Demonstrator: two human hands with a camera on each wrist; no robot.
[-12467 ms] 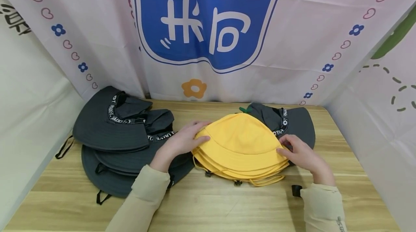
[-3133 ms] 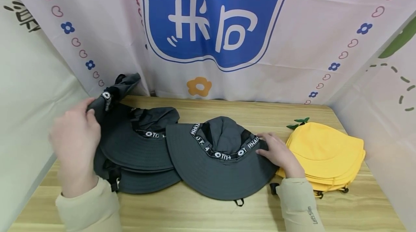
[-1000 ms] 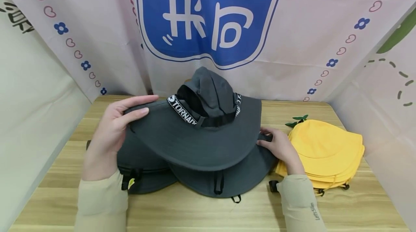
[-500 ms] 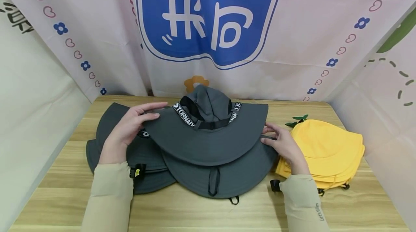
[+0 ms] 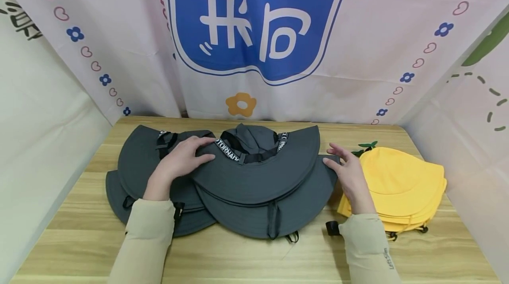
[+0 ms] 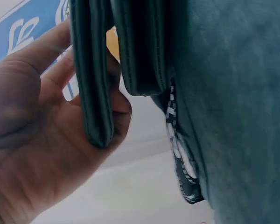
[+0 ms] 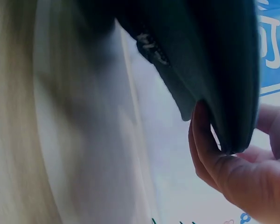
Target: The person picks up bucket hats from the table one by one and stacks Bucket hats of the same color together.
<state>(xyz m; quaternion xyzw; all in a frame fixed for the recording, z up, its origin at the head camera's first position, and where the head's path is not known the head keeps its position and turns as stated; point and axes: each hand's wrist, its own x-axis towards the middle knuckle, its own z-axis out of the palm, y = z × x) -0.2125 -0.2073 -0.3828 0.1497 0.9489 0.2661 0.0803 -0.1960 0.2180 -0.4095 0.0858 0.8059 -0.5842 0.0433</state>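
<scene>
In the head view, two dark grey sun hats with lettered bands lie stacked at the table's middle. My left hand (image 5: 180,160) holds the left brim edge of the upper sun hat (image 5: 254,182); the left wrist view has a brim (image 6: 95,70) running between thumb and fingers. On the other side, my right hand (image 5: 350,178) pinches the right brim corner of the lower sun hat (image 5: 302,213). The right wrist view has that brim (image 7: 233,93) between thumb and fingers. A black loop hangs over the lower brim.
More dark grey sun hats (image 5: 137,164) lie overlapped to the left, partly beneath the left arm. A pile of yellow hats (image 5: 401,187) with a green leaf ornament (image 5: 366,145) lies at the right. A printed curtain (image 5: 358,89) hangs behind the wooden table (image 5: 238,262).
The yellow hats went from the middle to the right. A grey hat came from the left onto the one in the middle and was lowered flat. Both hands stay at the brims.
</scene>
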